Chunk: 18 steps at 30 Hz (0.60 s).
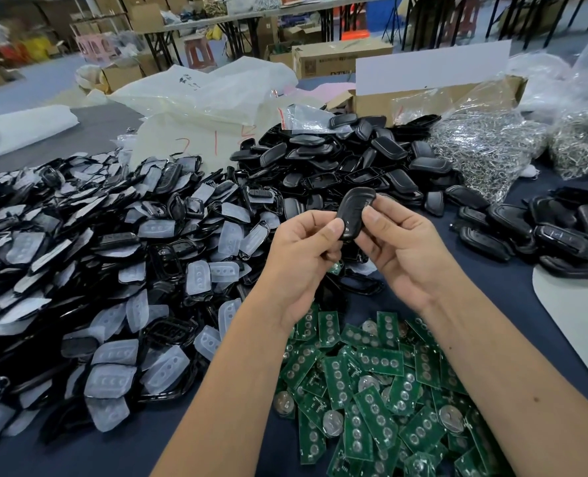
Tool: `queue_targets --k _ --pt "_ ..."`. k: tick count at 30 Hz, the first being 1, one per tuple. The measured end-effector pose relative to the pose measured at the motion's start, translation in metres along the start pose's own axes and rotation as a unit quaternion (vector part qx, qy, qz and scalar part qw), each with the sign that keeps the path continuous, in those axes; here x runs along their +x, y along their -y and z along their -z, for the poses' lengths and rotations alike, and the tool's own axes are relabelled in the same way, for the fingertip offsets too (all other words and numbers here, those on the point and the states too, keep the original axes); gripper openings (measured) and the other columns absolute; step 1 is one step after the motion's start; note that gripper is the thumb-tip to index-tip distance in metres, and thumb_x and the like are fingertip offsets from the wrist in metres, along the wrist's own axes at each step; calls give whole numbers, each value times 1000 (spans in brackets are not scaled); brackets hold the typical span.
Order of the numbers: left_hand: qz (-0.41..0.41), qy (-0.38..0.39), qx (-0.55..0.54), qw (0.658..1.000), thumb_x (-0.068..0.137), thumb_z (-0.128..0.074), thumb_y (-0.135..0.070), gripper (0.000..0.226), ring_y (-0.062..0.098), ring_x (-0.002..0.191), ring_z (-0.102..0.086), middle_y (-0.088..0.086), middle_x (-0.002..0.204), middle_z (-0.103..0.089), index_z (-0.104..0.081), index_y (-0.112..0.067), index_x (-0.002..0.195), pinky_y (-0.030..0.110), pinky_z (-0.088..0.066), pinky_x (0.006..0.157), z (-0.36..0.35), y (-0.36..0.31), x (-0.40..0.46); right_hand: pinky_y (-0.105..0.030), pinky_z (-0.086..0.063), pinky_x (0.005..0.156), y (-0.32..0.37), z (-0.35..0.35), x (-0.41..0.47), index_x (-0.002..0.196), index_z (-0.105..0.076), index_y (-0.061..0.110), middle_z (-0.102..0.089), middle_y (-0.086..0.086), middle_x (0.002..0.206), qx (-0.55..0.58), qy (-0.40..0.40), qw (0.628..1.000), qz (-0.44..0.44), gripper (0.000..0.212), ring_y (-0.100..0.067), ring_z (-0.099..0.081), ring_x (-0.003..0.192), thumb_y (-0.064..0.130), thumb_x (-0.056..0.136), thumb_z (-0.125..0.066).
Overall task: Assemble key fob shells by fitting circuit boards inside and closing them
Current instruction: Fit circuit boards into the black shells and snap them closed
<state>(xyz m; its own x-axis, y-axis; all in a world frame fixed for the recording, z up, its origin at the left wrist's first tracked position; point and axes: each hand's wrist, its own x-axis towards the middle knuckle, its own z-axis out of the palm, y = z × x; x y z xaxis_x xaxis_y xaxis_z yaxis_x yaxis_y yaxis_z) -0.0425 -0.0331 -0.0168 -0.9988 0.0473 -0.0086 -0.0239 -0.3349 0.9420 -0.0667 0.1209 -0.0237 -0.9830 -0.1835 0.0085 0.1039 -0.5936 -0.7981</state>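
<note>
Both my hands hold one black key fob shell (354,211) above the table's middle. My left hand (303,253) grips its lower left edge, thumb pressed on the shell. My right hand (399,249) pinches its right side, thumb on the front. The shell looks closed, its curved back facing me. Below my forearms lies a heap of green circuit boards (371,390) with round coin cells. To the left spreads a large pile of black front shells with translucent rubber button pads (89,270). Behind my hands is a pile of plain black shell halves (347,160).
Closed black fobs (543,232) are stacked at the right on the dark blue table (512,294). Clear bags of metal key rings (485,146) sit at the back right beside a cardboard box (423,94). White plastic bags (199,94) lie behind the piles.
</note>
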Motion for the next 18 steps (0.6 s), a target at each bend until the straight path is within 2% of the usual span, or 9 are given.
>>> queue_targets --k 3,5,7,8,10,12,15,17,18 --pt "-64 -97 108 987 102 -61 -5 11 11 72 -50 10 91 -60 -66 -12 95 26 -47 72 -2 3 3 -21 -61 77 -2 -4 1 119 -71 3 -79 -11 110 -7 -18 1000 2 36 -17 -77 95 8 83 -70" --pt "-144 -144 259 944 98 -65 -6 20 6 76 -57 -4 87 -66 -64 -23 89 25 -50 77 0 7 4 -27 -62 83 -5 -7 0 123 -69 -1 -78 -17 113 -50 -30 998 16 44 -24 -76 102 14 82 -74" --pt "-211 -145 365 895 95 -68 -4 28 3 78 -60 -11 83 -64 -59 -29 84 19 -49 74 -3 9 2 -31 -62 84 -9 -10 -2 122 -70 -2 -78 -19 110 -70 -51 996 25 49 -29 -77 101 19 78 -79" --pt "-233 -137 397 877 94 -68 -3 27 5 80 -60 -9 84 -63 -59 -27 84 21 -50 73 -4 11 1 -30 -63 82 -10 -10 -4 119 -72 -1 -79 -18 106 -72 -66 995 28 49 -27 -77 96 21 76 -81" --pt "-259 -114 434 856 93 -67 -1 17 13 82 -60 -2 87 -62 -62 -16 87 31 -51 74 -7 13 0 -27 -62 76 -12 -12 -6 110 -75 2 -80 -15 97 -73 -94 992 37 44 -21 -78 86 23 72 -84" --pt "-277 -104 456 839 93 -67 1 11 17 83 -58 1 88 -60 -62 -8 89 34 -49 74 -9 14 0 -26 -62 74 -12 -12 -5 103 -77 5 -80 -15 96 -73 -106 991 43 40 -18 -77 83 24 69 -85" --pt "-289 -86 453 839 92 -70 -2 10 11 83 -59 0 89 -61 -64 -9 90 24 -50 74 -8 8 0 -28 -62 76 -8 -11 -5 102 -78 6 -80 -16 99 -80 -94 991 47 36 -20 -77 88 24 72 -85" --pt "-255 -69 442 858 91 -75 -12 10 5 85 -60 -5 92 -63 -67 -17 95 19 -50 76 -2 4 1 -32 -63 79 -7 -6 -4 102 -78 6 -79 -16 100 -95 -97 989 55 29 -23 -77 92 22 79 -83" --pt "-220 -74 459 858 91 -77 -20 14 3 87 -59 -8 95 -63 -66 -22 100 21 -50 79 3 4 1 -34 -63 82 -5 -3 -3 102 -78 5 -79 -17 102 -99 -104 988 57 22 -26 -77 95 19 85 -81"
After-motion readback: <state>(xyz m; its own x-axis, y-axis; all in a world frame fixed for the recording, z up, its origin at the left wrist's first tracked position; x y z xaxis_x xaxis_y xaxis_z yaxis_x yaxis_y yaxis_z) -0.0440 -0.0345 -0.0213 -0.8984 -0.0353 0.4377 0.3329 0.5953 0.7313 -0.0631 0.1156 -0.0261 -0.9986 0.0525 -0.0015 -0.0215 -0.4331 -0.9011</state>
